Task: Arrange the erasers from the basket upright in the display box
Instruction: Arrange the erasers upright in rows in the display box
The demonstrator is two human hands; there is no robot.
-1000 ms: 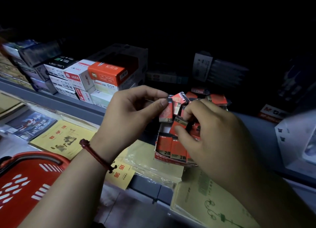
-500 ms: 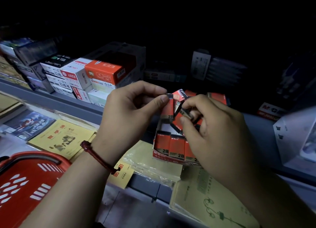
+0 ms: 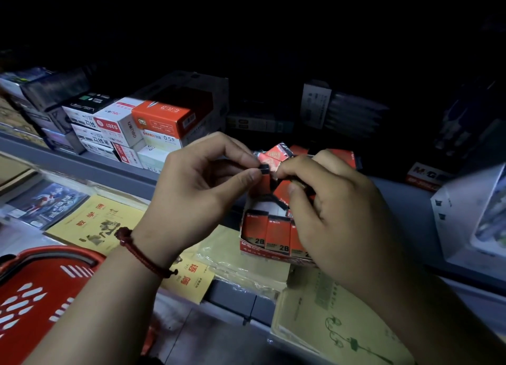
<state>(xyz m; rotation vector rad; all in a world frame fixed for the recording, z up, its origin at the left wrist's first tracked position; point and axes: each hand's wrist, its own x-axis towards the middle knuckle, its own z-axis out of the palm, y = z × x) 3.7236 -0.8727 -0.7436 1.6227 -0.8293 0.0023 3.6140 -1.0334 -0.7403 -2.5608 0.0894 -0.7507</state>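
Left hand [image 3: 197, 189] pinches an eraser [image 3: 264, 170] over the box [image 3: 256, 248] — right hand [image 3: 336, 214] clutches more erasers [image 3: 282, 191] just beside it.

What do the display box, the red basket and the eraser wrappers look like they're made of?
Display box: likely thin printed cardboard, front lip creased. Red basket: apparently moulded glossy plastic, slotted wall. Eraser wrappers: probably shiny film, crinkled, glinting.
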